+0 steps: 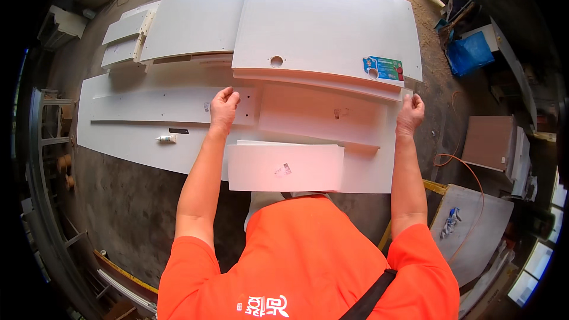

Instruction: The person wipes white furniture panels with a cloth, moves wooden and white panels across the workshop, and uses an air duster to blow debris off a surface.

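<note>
My left hand (224,109) is closed, its thumb and fingers pressed together, above a narrow white board (178,106) with small drilled holes. Level with it on the right, my right hand (410,115) is also closed, by the corner of a stack of white panels. Whatever either hand may hold is hidden or too small to make out. The top panel (314,18) has a round hole and a blue-green printed card near its front edge. Between my forearms lie a white board (323,115) and, closest to me, a smaller white panel (284,169) with a printed label.
A small white bottle (167,139) and a flat black strip (179,131) lie on the large base board (118,139). White drawer-like pieces (122,47) are stacked at the far left. An orange hose (474,178) trails along the right, near brown and white panels (489,145).
</note>
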`<state>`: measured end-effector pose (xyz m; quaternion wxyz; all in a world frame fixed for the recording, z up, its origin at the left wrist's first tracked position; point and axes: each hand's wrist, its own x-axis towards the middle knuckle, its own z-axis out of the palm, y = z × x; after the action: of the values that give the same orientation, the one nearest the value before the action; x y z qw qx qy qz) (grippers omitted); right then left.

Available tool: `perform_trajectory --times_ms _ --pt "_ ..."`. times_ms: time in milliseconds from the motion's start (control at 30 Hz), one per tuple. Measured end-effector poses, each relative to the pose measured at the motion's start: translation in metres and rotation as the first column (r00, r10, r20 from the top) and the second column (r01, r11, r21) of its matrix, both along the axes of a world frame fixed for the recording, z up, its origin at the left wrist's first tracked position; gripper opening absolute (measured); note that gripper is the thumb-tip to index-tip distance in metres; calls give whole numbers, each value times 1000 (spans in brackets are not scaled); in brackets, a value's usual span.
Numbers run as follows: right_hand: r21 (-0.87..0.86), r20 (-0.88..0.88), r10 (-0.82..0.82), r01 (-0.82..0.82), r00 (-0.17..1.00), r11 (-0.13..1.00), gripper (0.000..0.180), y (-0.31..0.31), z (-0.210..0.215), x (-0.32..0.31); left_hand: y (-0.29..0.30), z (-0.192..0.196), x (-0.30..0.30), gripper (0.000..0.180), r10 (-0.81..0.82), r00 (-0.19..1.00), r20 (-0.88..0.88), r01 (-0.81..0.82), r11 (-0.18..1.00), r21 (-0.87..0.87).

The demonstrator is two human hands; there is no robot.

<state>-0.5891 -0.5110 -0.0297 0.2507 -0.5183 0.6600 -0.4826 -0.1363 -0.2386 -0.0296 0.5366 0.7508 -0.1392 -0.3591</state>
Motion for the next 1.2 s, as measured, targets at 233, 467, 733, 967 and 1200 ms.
perform_trajectory --times_ms 233,467,733,967,1200 --pt "462 -156 130 -45 979 886 92 112 -84 -46 32 -41 -58 49 -318 897 308 243 935 260" --pt "588 -157 152 -31 976 808 86 107 -64 -17 -8 -25 -87 64 -301 941 157 266 941 208" --pt "549 74 82 -109 994 828 88 102 -60 -33 2 -53 -88 73 -300 954 -20 300 944 138" --pt "502 -361 107 96 926 859 73 116 -53 -34 59 -28 -84 70 -220 930 294 167 967 194" --pt "631 -108 432 -273 896 726 74 221 -12 11 174 -38 -91 62 -47 971 232 -33 943 330"
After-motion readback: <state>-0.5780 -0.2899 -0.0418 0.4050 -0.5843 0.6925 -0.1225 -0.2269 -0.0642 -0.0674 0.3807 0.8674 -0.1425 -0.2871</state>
